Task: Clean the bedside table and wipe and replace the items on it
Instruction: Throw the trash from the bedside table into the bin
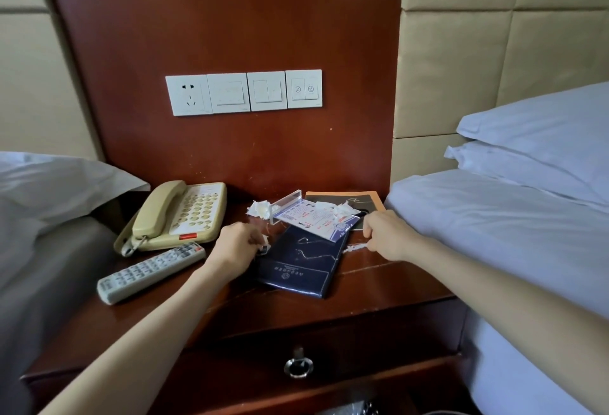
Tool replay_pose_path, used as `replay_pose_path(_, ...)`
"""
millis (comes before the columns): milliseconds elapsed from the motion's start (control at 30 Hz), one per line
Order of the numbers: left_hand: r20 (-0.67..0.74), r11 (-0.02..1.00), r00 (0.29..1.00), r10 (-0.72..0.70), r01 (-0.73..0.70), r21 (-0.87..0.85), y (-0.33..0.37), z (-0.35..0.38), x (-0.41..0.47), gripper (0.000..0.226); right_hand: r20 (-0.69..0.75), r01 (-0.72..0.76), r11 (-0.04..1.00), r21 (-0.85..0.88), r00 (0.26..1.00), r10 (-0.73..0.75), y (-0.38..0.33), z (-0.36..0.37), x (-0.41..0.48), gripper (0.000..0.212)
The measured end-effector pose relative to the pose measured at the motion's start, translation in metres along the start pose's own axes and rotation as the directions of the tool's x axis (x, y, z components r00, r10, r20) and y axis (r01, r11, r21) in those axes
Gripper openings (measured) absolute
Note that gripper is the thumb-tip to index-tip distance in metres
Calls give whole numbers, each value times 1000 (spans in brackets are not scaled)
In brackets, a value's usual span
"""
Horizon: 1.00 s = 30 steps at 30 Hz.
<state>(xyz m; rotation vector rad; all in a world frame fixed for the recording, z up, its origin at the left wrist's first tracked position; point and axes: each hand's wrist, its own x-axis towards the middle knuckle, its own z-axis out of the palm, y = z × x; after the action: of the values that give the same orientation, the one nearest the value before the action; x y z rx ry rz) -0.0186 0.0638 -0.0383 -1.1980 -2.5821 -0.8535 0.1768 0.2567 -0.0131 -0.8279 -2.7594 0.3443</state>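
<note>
A dark wooden bedside table carries a beige telephone, a grey remote, a dark blue folder, a tipped acrylic card stand with a printed card, an orange-edged booklet and crumpled white paper scraps. My left hand is curled at the folder's left edge, pinching a small white scrap. At the folder's right, my right hand has its fingers bent down onto a thin white paper strip lying on the wood.
Beds with white pillows flank the table: left, right. A row of wall switches and a socket sits above. Below the top is a drawer with a ring pull.
</note>
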Motion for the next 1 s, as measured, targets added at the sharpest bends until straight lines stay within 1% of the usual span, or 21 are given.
replay_pose_path(100,-36,999,999,15,-17,-48,-2,0,-2,25,-19,1,1000,-12,1000,-2,1,-4,-3,23)
replay_pose_path(167,7,1000,1000,7,-7,-31,-4,-1,-2,26,-56,18,1000,22,998,-16,2,-11,-5,21)
replay_pose_path(233,33,1000,999,-11,11,-7,-5,-2,-2,19,-99,45,996,82,994,-37,2,-20,-8,19)
replay_pose_path(300,12,1000,1000,-26,26,-4,-5,-3,-4,13,-138,78,988,136,989,-59,3,-28,-10,19)
replay_pose_path(433,-39,999,998,-53,53,-3,-3,-7,-7,10,-205,132,968,213,975,-87,2,-39,-19,21)
replay_pose_path(533,-44,997,996,-82,82,9,-3,-8,-7,13,-250,187,954,235,960,-126,-1,-45,-28,20)
replay_pose_path(700,-68,996,994,-82,83,17,7,-10,-16,15,-276,212,929,304,953,-127,-3,-48,-41,21)
replay_pose_path(800,-118,999,993,-13,9,-35,29,-17,-22,15,-261,240,895,376,954,-147,-2,-53,-52,18)
replay_pose_path(867,-135,991,988,80,-93,-94,52,-25,-27,15,-275,280,863,420,946,-173,0,-59,-62,21)
replay_pose_path(933,-129,973,975,181,-196,-122,79,-32,-36,13,-263,289,831,476,948,-179,6,-64,-72,20)
replay_pose_path(1000,-120,945,956,267,-284,-160,106,-35,-50,10,-227,266,839,475,958,-176,17,-68,-84,16)
